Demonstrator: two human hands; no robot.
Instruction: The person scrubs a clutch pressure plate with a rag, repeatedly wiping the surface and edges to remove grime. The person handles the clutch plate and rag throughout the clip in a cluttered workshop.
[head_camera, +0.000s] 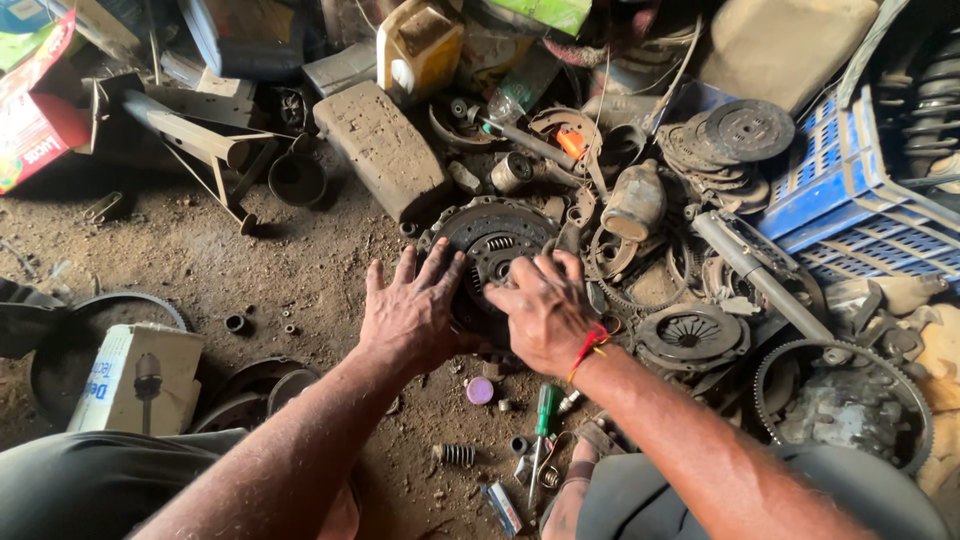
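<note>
A round, dark, greasy clutch disc (487, 235) lies flat on the dirt floor in front of me. My left hand (410, 315) rests palm down on its left edge with the fingers spread. Over the hub springs at its centre, my right hand (545, 310) has its fingers bent and pressing on the metal; a red thread is tied round that wrist. Neither hand holds anything. Below the hands lie a green-handled screwdriver (543, 415), a small coil spring (456, 454) and a purple cap (480, 390).
A clutch pressure plate (692, 335) and a toothed ring gear (845, 400) lie to the right, near a blue plastic crate (850, 180). A stack of clutch discs (730, 140) sits behind. A white carton (135, 375) stands at the left, a worn brick-like block (380, 150) further back.
</note>
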